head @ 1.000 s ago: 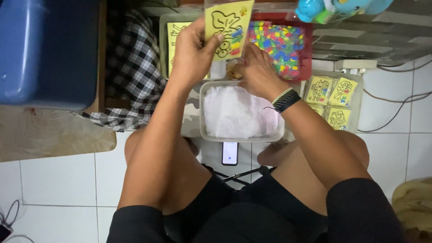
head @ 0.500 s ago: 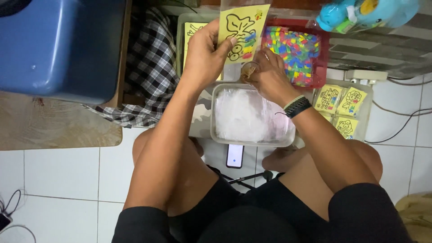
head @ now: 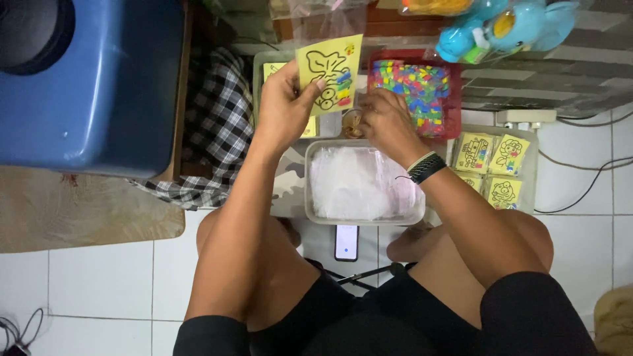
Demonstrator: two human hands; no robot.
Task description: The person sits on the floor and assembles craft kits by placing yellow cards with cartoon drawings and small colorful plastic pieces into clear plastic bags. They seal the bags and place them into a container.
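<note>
My left hand [head: 285, 105] holds up a yellow card [head: 328, 72] with a black outline drawing and a few coloured pieces stuck on it. My right hand [head: 386, 120] rests with fingers curled over a small round thing [head: 353, 123] at the near edge of the red tray [head: 453, 99], which is full of small multicoloured pieces. What the right fingers hold is hidden. A clear tub [head: 315, 198] of white plastic bags sits just in front of both hands.
A clear box [head: 533, 165] with several yellow picture cards stands at the right. A big blue container [head: 92, 79] is at the left, a checked cloth [head: 217, 125] beside it. A phone [head: 347, 242] lies on the tiled floor between my knees. A blue toy [head: 501, 29] is at the top right.
The view has shifted, so everything sits further right in frame. My left hand keeps the yellow card raised, and my right hand stays at the red tray's near edge.
</note>
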